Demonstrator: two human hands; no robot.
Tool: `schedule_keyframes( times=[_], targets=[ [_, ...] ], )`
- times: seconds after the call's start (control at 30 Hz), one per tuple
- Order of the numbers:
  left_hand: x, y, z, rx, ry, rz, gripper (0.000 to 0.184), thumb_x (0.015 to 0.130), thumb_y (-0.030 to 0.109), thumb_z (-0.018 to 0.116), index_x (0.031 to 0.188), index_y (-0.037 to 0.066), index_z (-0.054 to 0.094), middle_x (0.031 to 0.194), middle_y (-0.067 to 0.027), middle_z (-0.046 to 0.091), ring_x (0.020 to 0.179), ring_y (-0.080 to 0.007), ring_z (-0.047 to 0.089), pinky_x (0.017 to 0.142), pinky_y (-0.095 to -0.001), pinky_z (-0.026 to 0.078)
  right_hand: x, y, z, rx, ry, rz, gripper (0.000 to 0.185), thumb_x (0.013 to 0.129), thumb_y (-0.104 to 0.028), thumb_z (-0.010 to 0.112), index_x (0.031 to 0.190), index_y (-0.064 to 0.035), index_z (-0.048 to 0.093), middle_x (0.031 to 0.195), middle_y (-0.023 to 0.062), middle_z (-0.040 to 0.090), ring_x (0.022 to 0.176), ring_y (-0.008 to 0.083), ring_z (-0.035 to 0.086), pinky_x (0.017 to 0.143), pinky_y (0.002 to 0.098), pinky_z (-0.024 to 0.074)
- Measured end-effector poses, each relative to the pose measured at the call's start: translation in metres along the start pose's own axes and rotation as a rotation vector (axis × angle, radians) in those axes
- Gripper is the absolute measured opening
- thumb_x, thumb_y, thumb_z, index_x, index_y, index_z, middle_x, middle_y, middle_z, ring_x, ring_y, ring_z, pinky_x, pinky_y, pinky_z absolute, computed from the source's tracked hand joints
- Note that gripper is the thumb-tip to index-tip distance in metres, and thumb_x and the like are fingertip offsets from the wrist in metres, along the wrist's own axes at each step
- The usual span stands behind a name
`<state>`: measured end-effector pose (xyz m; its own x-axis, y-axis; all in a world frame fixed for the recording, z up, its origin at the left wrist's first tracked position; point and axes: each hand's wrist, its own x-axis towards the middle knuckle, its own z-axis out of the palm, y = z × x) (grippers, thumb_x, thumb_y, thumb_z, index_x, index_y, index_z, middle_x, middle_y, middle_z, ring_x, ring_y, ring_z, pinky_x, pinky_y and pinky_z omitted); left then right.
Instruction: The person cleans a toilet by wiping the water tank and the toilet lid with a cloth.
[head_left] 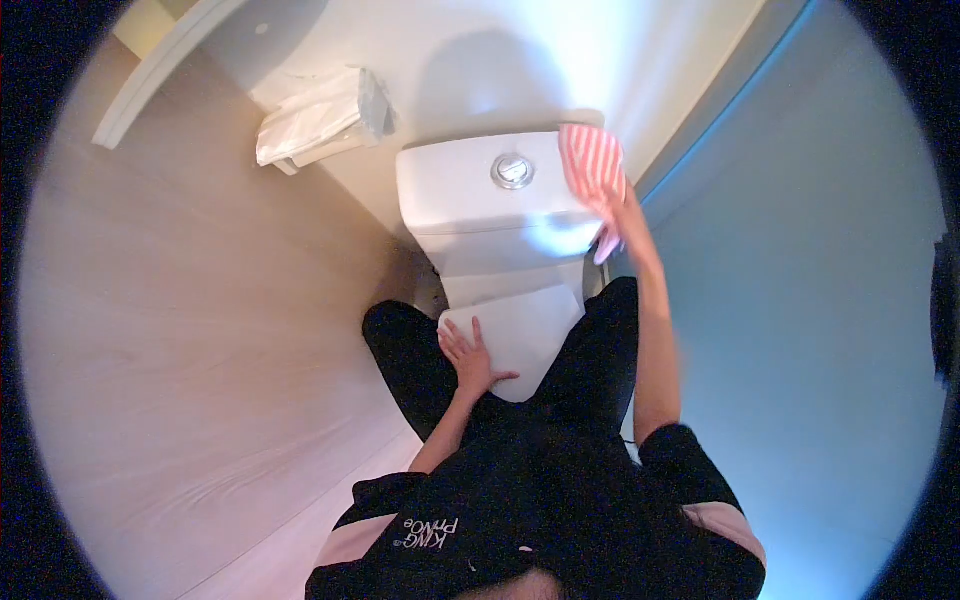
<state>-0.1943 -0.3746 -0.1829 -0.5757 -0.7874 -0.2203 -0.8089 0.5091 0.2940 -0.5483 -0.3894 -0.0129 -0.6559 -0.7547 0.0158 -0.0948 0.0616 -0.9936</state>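
Observation:
A pink and white striped cloth [592,162] lies against the right end of the white toilet tank [455,190], partly over its top edge. My right hand [622,215] is closed on the cloth, its fingers slightly blurred. Lower down, my left hand [472,358] rests with fingers spread on the closed white toilet lid [530,330], holding nothing. A round chrome flush button [513,171] sits in the top of the tank, to the left of the cloth.
A packet of white tissue in plastic wrap [320,112] is on the wall at the upper left. A curved white edge [160,75] juts in above it. A wood-look panel [200,300] stands on the left, a grey-blue panel [800,300] on the right. My knees flank the lid.

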Motion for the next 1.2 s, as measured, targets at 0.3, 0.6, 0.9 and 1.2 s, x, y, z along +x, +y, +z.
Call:
schedule_keyframes(
  times=[0.3,0.6,0.9,1.2],
  targets=[
    [-0.005,0.0,0.001,-0.032,-0.008,-0.008,0.157,0.04,0.071,0.084,0.155,0.006,-0.001,0.147,-0.0448,-0.018,0.136,-0.0625,-0.018,0.109,-0.0695,-0.007,-0.006,0.014,-0.012,-0.325,-0.082,-0.199,0.098,0.084,-0.03,0.075,0.152,-0.0009,0.011,0.141,0.0268,0.045,0.125,0.0305,0.052,0.105,0.0372,0.0405],
    [-0.005,0.004,0.004,-0.018,0.02,-0.012,0.158,0.039,0.071,0.085,0.155,0.005,0.0,0.147,-0.0454,-0.018,0.136,-0.0628,-0.017,0.109,-0.0697,-0.006,-0.036,0.081,0.028,-0.079,0.04,-0.246,0.049,0.089,-0.015,0.068,0.126,0.005,0.044,0.122,0.0191,0.059,0.111,0.0293,0.058,0.097,0.0373,0.0452],
    [-0.005,-0.003,0.007,-0.01,0.06,0.02,0.158,0.039,0.076,0.081,0.155,0.006,-0.001,0.147,-0.0458,-0.015,0.136,-0.0642,-0.015,0.109,-0.0707,-0.003,-0.071,0.066,0.087,-0.965,-0.047,-0.291,0.036,0.087,-0.015,0.057,0.121,-0.0045,0.054,0.124,0.0212,0.053,0.122,0.0419,0.045,0.106,0.0518,0.0333],
    [-0.003,-0.004,0.002,-0.002,-0.006,-0.006,0.157,0.039,0.076,0.08,0.155,0.005,0.0,0.147,-0.0452,-0.016,0.136,-0.0636,-0.016,0.109,-0.0705,-0.003,-0.048,0.068,0.137,-0.804,-0.742,-0.935,0.047,0.092,-0.033,0.054,0.137,-0.0202,0.053,0.141,0.0031,0.051,0.119,0.0221,0.056,0.1,0.0341,0.0471]
  ],
)
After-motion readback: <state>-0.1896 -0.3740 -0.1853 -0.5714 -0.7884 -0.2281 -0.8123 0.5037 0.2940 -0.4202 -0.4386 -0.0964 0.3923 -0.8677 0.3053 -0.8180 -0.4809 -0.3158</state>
